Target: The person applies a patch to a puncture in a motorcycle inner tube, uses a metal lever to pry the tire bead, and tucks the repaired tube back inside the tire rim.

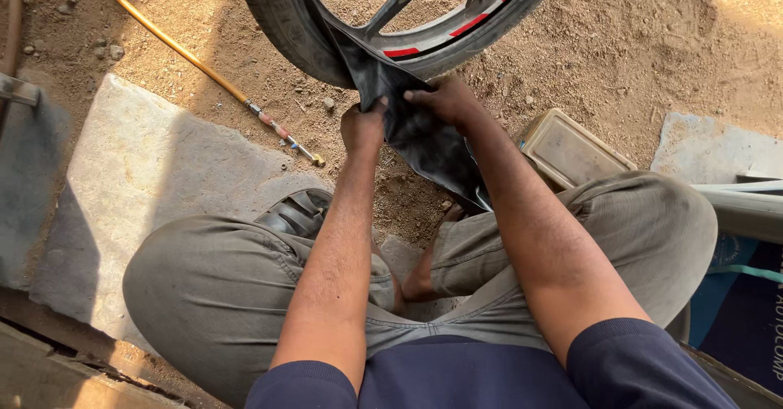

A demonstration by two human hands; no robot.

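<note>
Both hands pinching black inner tube (420, 136): left hand (363, 125), right hand (447, 101); wheel (391, 26) top cut off

The wheel (391, 26) is cut off by the top edge. The tube (424, 144) hides the right hand's (444, 99) fingertips and runs behind the forearm.

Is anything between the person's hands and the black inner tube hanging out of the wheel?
Nothing visible. The left hand and right hand both grip the inner tube directly, just below the tyre.
</note>
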